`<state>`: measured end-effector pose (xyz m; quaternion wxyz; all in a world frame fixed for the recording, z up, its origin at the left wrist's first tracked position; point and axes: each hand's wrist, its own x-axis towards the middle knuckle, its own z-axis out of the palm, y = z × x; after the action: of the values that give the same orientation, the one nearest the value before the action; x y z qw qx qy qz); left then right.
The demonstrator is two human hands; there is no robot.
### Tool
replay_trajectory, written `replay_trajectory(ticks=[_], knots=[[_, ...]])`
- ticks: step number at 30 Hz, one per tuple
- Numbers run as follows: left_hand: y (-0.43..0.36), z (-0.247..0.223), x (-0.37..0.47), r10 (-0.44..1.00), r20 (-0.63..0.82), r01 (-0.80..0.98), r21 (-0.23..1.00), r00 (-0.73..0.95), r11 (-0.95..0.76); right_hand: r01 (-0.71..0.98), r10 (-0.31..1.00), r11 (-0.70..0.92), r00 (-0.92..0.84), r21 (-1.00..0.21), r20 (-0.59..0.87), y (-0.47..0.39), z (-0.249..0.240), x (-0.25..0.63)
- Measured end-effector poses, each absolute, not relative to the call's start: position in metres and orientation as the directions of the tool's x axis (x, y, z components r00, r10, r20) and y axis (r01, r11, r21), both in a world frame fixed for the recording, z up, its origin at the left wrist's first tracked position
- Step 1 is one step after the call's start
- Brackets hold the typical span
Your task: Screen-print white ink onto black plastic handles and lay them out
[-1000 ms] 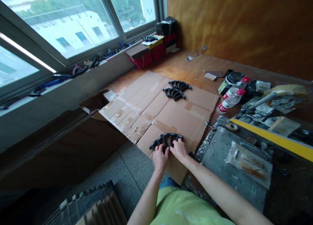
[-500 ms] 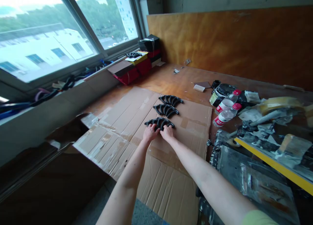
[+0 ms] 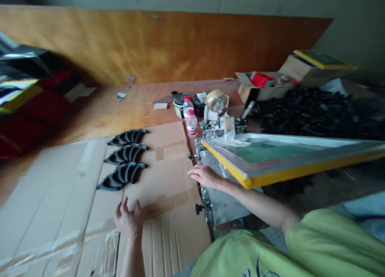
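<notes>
Three fan-shaped rows of curved black pieces, the front row (image 3: 122, 176), the middle row (image 3: 125, 153) and the back row (image 3: 128, 137), lie one behind another on flattened cardboard (image 3: 168, 180). My left hand (image 3: 130, 218) hovers just in front of the nearest row, apart from it, with its fingers spread and holding nothing. At the cardboard's right edge is my right hand (image 3: 206, 176), fingers stretched out and empty. It sits over the edge of a grey metal plate (image 3: 224, 204), left of a yellow-edged screen frame (image 3: 249, 176) that stands tilted above the plate.
Two red-capped bottles, one in front (image 3: 191, 124), stand by a dark-lidded tub (image 3: 179, 104) and a tape roll (image 3: 217, 100). A big heap of black pieces (image 3: 306, 112) lies behind the frame. Red and black boxes (image 3: 39, 100) are at left. A black knob (image 3: 199, 208) sticks out beside the plate.
The view has swung right. Both hands have left the front row: my left hand drew back toward me, and my right hand moved right to the plate's edge.
</notes>
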<state>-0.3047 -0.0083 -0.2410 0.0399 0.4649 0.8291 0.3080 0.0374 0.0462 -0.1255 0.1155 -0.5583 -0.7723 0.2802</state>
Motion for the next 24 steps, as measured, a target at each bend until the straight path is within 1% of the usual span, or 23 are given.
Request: replay_trajectory(ticks=[2,4,5,7,8,9,10,12,15,17,18,20,22,24], knots=[[-0.03,-0.232,-0.278,0.782,0.148,0.69,0.587,-0.605,0.422,0.883,0.977,0.033,-0.127,-0.468,-0.171,0.019,-0.113,0.125],[-0.049,-0.219,-0.249,0.776,0.07,0.642,0.611,-0.626,0.463,0.91,0.983,-0.101,0.028,-0.401,-0.182,-0.011,-0.108,0.207],[-0.056,-0.212,-0.234,0.778,0.036,0.627,0.616,-0.627,0.477,0.922,0.975,-0.175,0.112,-0.345,-0.193,-0.026,-0.108,0.244],[-0.066,-0.198,-0.202,0.788,-0.017,0.611,0.621,-0.616,0.491,0.928,0.93,-0.328,0.284,-0.175,-0.234,-0.054,-0.117,0.3],[-0.068,-0.191,-0.186,0.794,-0.035,0.607,0.625,-0.607,0.491,0.921,0.903,-0.377,0.342,-0.097,-0.259,-0.065,-0.124,0.32],[-0.069,-0.185,-0.17,0.801,-0.042,0.605,0.633,-0.597,0.484,0.917,0.884,-0.398,0.373,-0.036,-0.283,-0.073,-0.133,0.335],[-0.068,-0.179,-0.153,0.811,-0.038,0.605,0.645,-0.583,0.466,0.919,0.876,-0.395,0.376,-0.001,-0.302,-0.078,-0.142,0.345],[-0.066,-0.169,-0.121,0.837,-0.002,0.611,0.683,-0.547,0.4,0.932,0.885,-0.362,0.353,0.027,-0.305,-0.081,-0.157,0.355],[-0.063,-0.158,-0.078,0.864,0.046,0.584,0.755,-0.502,0.299,0.93,0.899,-0.367,0.36,0.018,-0.251,-0.073,-0.168,0.359],[-0.065,-0.152,-0.054,0.869,0.052,0.547,0.795,-0.492,0.262,0.939,0.925,-0.342,0.329,-0.038,-0.187,-0.064,-0.165,0.357],[-0.066,-0.149,-0.044,0.869,0.047,0.524,0.813,-0.493,0.253,0.952,0.949,-0.292,0.277,-0.088,-0.152,-0.058,-0.162,0.353],[-0.067,-0.141,-0.027,0.871,0.03,0.476,0.847,-0.49,0.238,0.968,0.991,-0.121,0.104,-0.22,-0.084,-0.044,-0.151,0.338],[-0.064,-0.13,-0.013,0.879,0.03,0.414,0.89,-0.476,0.193,0.934,0.993,0.094,-0.111,-0.344,-0.029,-0.028,-0.138,0.315],[-0.054,-0.113,-0.003,0.891,0.068,0.347,0.932,-0.449,0.103,0.87,0.952,0.284,-0.307,-0.404,0.009,-0.012,-0.127,0.288]])
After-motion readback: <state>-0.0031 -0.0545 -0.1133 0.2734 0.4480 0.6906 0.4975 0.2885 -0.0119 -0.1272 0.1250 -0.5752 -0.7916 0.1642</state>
